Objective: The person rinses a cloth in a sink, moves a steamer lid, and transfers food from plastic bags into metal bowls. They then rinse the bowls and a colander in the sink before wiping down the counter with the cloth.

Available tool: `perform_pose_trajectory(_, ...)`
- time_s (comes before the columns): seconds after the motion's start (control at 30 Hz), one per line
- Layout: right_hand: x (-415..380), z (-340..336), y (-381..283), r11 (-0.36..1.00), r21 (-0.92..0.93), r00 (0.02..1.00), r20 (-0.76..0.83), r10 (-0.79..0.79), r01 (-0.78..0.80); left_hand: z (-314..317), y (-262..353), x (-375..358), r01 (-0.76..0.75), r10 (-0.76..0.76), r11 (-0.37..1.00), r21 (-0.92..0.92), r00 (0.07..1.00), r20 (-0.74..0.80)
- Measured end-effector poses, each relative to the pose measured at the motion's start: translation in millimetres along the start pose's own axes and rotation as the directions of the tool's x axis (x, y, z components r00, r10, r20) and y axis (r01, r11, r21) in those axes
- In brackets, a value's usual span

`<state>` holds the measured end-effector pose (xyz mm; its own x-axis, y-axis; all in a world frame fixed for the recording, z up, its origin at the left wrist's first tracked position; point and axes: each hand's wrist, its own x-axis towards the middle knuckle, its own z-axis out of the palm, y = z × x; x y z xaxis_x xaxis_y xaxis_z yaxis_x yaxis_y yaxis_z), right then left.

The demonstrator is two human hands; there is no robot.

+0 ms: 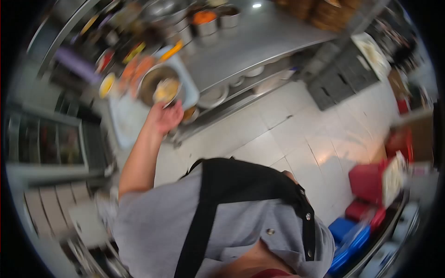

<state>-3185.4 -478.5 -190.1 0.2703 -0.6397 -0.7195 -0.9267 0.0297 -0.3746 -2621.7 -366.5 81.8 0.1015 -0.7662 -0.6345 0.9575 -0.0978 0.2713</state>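
My left hand (169, 118) reaches out at the upper left, its fingers bent and closed at the near rim of a round metal bowl (147, 85). Pale yellow food (167, 90) lies in the bowl, close to my fingertips. The bowl is over a light blue tray or board (123, 123). Motion blur hides the exact finger contact. Of my right hand, only a small patch of skin (289, 176) shows past the black apron; its fingers are hidden.
Orange pieces (134, 69) and a yellow cup (107, 85) sit beside the bowl. A steel counter (250, 39) holds metal containers, one with orange food (205, 18). Grey crates (343, 76) stand on the tiled floor; red (366, 183) and blue bins (347, 236) are at the lower right.
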Motion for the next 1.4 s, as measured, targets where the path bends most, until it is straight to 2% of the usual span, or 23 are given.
perform_pose_trajectory(0.03, 31, 15, 37, 0.998, 0.061, 0.998, -0.059, -0.032, 0.035, -24, 2, 5, 0.022, -0.011, 0.992, -0.121, 0.995, 0.095)
perform_pose_trajectory(0.1, 64, 16, 67, 0.996, 0.074, 0.998, -0.047, -0.050, 0.054, -9, -23, -11, 0.053, -0.054, 0.998, 0.015, 0.996, 0.071)
perform_pose_trajectory(0.13, 83, 20, 88, 0.987, -0.025, 0.984, -0.086, -0.158, 0.157, 2, -38, -21, 0.031, -0.031, 1.000, 0.002, 0.999, 0.044)
perform_pose_trajectory(0.17, 68, 0, 70, 0.999, 0.047, 1.000, 0.008, 0.017, -0.017, 13, -60, -37, 0.006, 0.006, 0.972, 0.233, 0.999, -0.052)
perform_pose_trajectory(0.2, 79, 5, 84, 0.998, -0.034, 0.998, -0.023, -0.062, 0.061, 20, -78, -44, 0.018, 0.050, 0.891, 0.453, 0.989, -0.137)
perform_pose_trajectory(0.23, 91, 5, 97, 0.984, -0.115, 0.988, -0.055, -0.142, 0.135, 22, -92, -43, 0.019, 0.054, 0.893, 0.449, 0.987, -0.149)
perform_pose_trajectory(0.3, 116, 11, 119, 0.963, -0.158, 0.973, -0.042, -0.226, 0.217, 22, -112, -34, 0.268, -0.224, 0.861, 0.432, 0.963, -0.151)
perform_pose_trajectory(0.37, 121, 8, 105, 0.955, -0.246, 0.982, -0.042, -0.182, 0.166, -3, -130, -2, 0.355, -0.285, 0.808, 0.471, 0.934, -0.214)
perform_pose_trajectory(0.4, 69, -30, 44, 0.989, -0.140, 0.999, 0.017, -0.035, 0.037, -19, -136, 15, 0.409, -0.310, 0.789, 0.459, 0.909, -0.277)
perform_pose_trajectory(0.43, 70, -29, 35, 0.990, -0.137, 0.999, 0.022, -0.027, 0.030, -41, -139, 34, 0.418, -0.317, 0.785, 0.457, 0.905, -0.283)
perform_pose_trajectory(0.5, 73, -28, 35, 0.995, 0.091, 0.999, -0.015, -0.039, 0.040, -87, -139, 71, 0.446, -0.246, 0.778, 0.442, 0.864, -0.439)
perform_pose_trajectory(0.57, 68, -25, 33, 0.976, 0.185, 0.993, -0.028, -0.115, 0.119, -121, -124, 84, 0.362, -0.172, 0.876, 0.318, 0.852, -0.494)
perform_pose_trajectory(0.63, 34, -39, -11, 0.999, -0.006, 0.998, -0.036, -0.044, 0.044, -153, -101, 88, 0.326, -0.151, 0.905, 0.273, 0.847, -0.509)
perform_pose_trajectory(0.7, 58, -16, 29, 0.998, -0.039, 0.998, -0.008, -0.058, 0.058, -179, -73, 86, 0.099, 0.062, 0.942, 0.321, 0.888, -0.455)
perform_pose_trajectory(0.77, 70, -4, 58, 0.993, -0.084, 0.996, 0.028, -0.082, 0.084, -189, -45, 85, -0.028, 0.116, 0.981, 0.194, 0.879, -0.462)
perform_pose_trajectory(1.0, 70, -12, 44, 0.987, -0.124, 0.994, 0.010, -0.106, 0.106, -207, 7, 99, -0.310, 0.319, 0.943, 0.120, 0.743, -0.588)
perform_pose_trajectory(1.07, 84, -18, 19, 0.950, -0.277, 0.989, 0.030, -0.142, 0.145, -214, 11, 108, -0.361, 0.251, 0.932, -0.045, 0.728, -0.638)
perform_pose_trajectory(1.13, 70, -31, -31, 0.972, -0.145, 0.982, -0.005, -0.189, 0.186, -199, 11, 112, -0.522, 0.262, 0.812, -0.259, 0.725, -0.637)
perform_pose_trajectory(1.23, 65, -35, -84, 0.980, -0.077, 0.983, -0.018, -0.185, 0.183, -203, 21, 123, -0.523, 0.312, 0.814, -0.253, 0.762, -0.568)
perform_pose_trajectory(1.27, 51, -42, -113, 0.998, -0.022, 0.998, 0.027, -0.054, 0.055, -209, 24, 126, -0.505, 0.331, 0.836, -0.216, 0.777, -0.536)
perform_pose_trajectory(1.33, 62, -37, -111, 0.996, -0.030, 0.996, 0.036, -0.083, 0.084, -226, 24, 125, -0.472, 0.364, 0.875, -0.110, 0.790, -0.493)
perform_pose_trajectory(1.37, 71, -28, -92, 0.972, -0.084, 0.972, -0.065, -0.225, 0.220, -228, 23, 126, -0.449, 0.372, 0.892, -0.055, 0.798, -0.474)
perform_pose_trajectory(1.4, 61, -41, -100, 0.994, -0.058, 0.995, 0.014, -0.097, 0.097, -233, 21, 125, -0.434, 0.382, 0.901, 0.002, 0.790, -0.479)
